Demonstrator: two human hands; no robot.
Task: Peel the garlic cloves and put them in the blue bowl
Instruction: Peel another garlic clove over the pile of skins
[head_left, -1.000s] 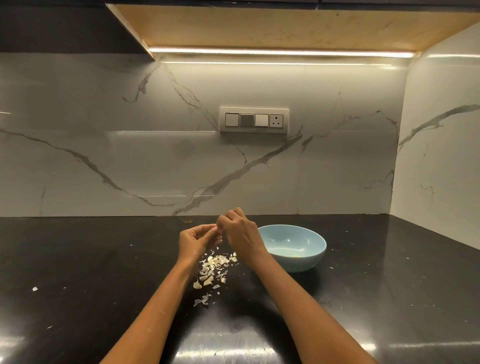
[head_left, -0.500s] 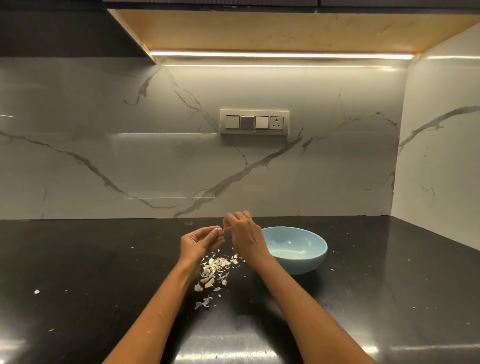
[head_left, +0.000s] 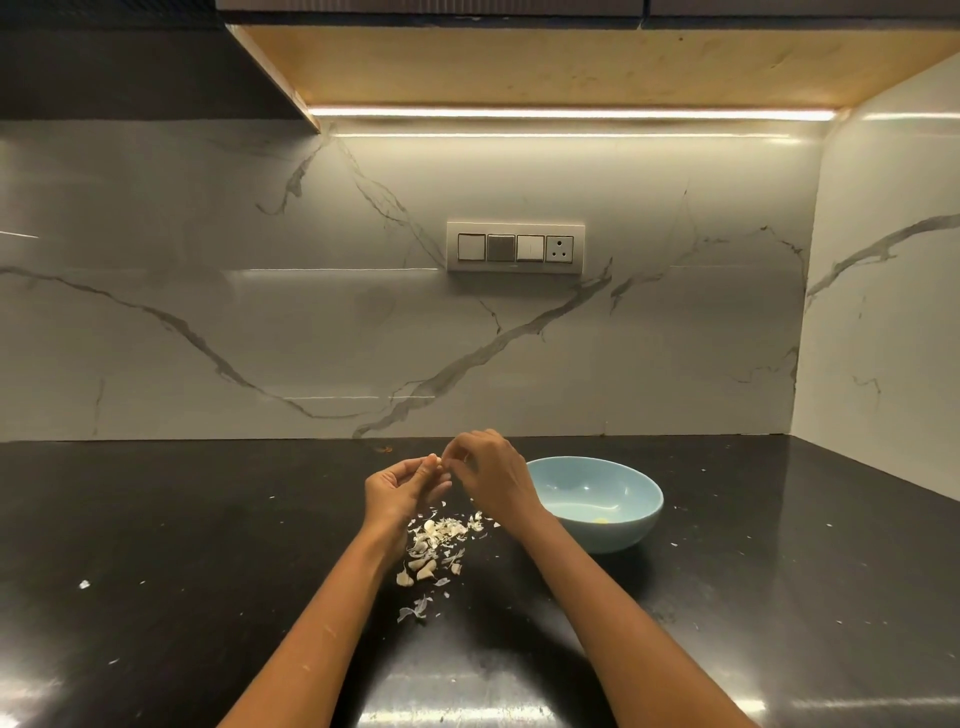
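Pinching small pale garlic clove (head_left: 438, 460) between fingertips of left hand (head_left: 399, 491); right hand (head_left: 488, 475), fingers curled, picks at same clove. Half second ago hands sat slightly apart; now fingertips meet again at clove, so peeling continues, skin likely not fully off. Below hands: pile of skins and cloves (head_left: 434, 543) on black counter (head_left: 156, 545). Blue bowl (head_left: 631, 525) just right of right hand, small yellowish bit inside.
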